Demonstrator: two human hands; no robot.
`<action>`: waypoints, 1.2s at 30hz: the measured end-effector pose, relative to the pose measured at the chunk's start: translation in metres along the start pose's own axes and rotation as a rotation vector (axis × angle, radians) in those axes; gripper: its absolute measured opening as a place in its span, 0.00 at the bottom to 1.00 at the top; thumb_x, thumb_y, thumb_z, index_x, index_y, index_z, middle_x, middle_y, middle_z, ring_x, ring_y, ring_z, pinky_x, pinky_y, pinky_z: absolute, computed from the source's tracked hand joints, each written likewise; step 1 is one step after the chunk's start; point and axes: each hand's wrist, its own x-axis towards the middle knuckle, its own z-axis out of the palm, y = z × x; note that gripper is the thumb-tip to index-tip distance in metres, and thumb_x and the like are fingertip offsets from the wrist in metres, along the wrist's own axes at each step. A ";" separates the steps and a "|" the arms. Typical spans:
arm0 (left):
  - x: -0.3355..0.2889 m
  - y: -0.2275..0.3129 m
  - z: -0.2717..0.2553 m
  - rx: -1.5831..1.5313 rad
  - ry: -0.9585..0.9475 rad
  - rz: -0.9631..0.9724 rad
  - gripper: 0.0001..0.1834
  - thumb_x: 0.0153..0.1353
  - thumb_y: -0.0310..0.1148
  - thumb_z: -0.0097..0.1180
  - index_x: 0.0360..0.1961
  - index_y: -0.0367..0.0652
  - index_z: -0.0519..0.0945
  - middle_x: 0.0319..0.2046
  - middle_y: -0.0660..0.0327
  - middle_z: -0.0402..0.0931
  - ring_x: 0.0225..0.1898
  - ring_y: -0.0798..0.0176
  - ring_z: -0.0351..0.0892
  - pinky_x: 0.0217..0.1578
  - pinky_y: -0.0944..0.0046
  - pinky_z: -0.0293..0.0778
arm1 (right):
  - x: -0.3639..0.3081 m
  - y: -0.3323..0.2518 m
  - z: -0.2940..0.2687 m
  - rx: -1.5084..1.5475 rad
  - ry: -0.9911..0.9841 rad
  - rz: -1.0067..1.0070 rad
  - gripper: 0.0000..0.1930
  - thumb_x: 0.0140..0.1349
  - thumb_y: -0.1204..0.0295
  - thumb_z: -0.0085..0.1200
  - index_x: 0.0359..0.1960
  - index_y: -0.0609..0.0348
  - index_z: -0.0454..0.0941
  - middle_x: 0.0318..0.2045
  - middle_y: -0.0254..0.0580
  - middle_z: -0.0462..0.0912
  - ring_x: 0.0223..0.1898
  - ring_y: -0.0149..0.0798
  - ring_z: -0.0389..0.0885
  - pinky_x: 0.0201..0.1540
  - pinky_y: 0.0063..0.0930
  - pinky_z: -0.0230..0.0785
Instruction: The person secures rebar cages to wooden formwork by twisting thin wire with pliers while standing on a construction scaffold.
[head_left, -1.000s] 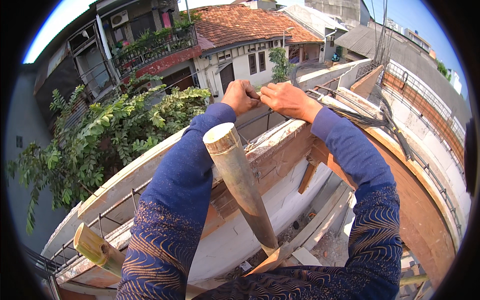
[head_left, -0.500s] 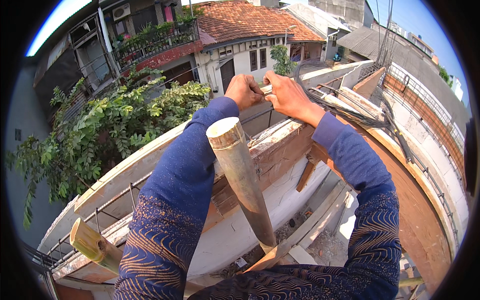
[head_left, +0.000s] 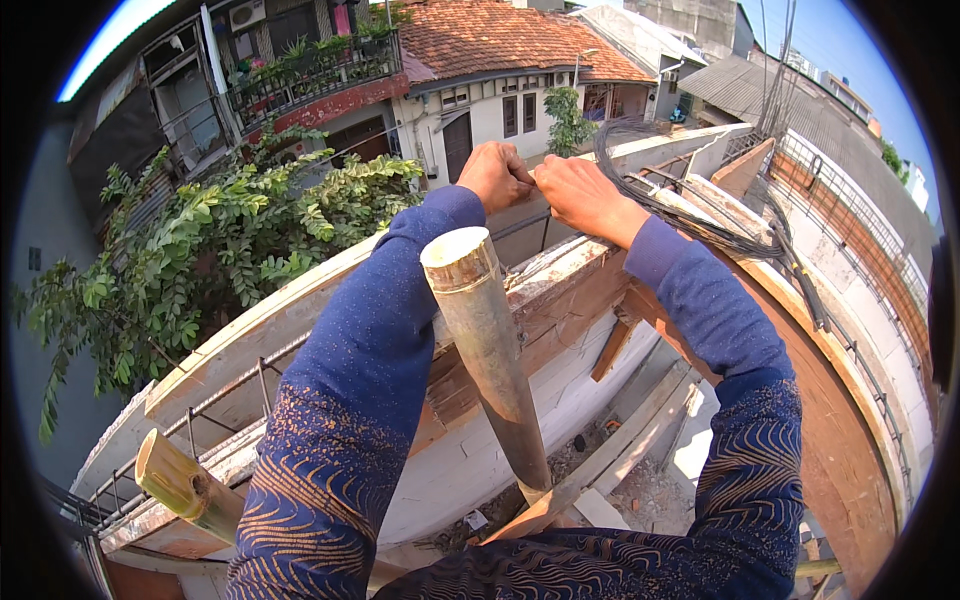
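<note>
Wire bundle (head_left: 728,240) slants off rightward from just beside the right hand (head_left: 583,198), nearer than the left hand (head_left: 494,177), both curled closed, any held thing hidden.

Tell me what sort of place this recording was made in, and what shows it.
Probably an outdoor building site, apparently on an upper level: wooden formwork boards line the edges, a bundle of dark wire lies across them, and a tiled roof shows beyond.
</note>
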 end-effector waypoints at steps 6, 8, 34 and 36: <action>-0.004 -0.003 -0.006 -0.014 -0.013 -0.049 0.10 0.40 0.30 0.77 0.25 0.39 0.90 0.24 0.54 0.81 0.28 0.55 0.83 0.33 0.57 0.77 | 0.018 0.019 -0.003 1.015 -0.353 0.681 0.07 0.63 0.76 0.61 0.29 0.66 0.78 0.23 0.37 0.79 0.23 0.28 0.72 0.25 0.30 0.64; -0.004 0.002 -0.007 -0.005 -0.008 -0.050 0.09 0.40 0.30 0.77 0.25 0.39 0.90 0.24 0.54 0.82 0.28 0.56 0.83 0.33 0.57 0.77 | 0.005 0.019 0.006 0.721 -0.171 0.321 0.06 0.57 0.81 0.61 0.35 0.65 0.78 0.29 0.41 0.81 0.29 0.38 0.79 0.32 0.38 0.70; -0.009 -0.013 -0.011 -0.013 -0.032 -0.060 0.09 0.42 0.26 0.76 0.28 0.39 0.91 0.24 0.56 0.82 0.28 0.60 0.82 0.32 0.60 0.77 | -0.072 -0.133 -0.077 0.786 0.795 0.600 0.04 0.65 0.77 0.62 0.37 0.67 0.84 0.30 0.45 0.84 0.28 0.38 0.80 0.33 0.29 0.72; 0.000 0.004 0.001 -0.080 -0.075 -0.080 0.07 0.46 0.26 0.74 0.28 0.36 0.90 0.23 0.61 0.78 0.29 0.66 0.77 0.31 0.63 0.72 | -0.100 -0.163 -0.077 0.820 0.743 0.701 0.05 0.65 0.76 0.62 0.38 0.68 0.84 0.30 0.45 0.85 0.29 0.39 0.80 0.34 0.30 0.73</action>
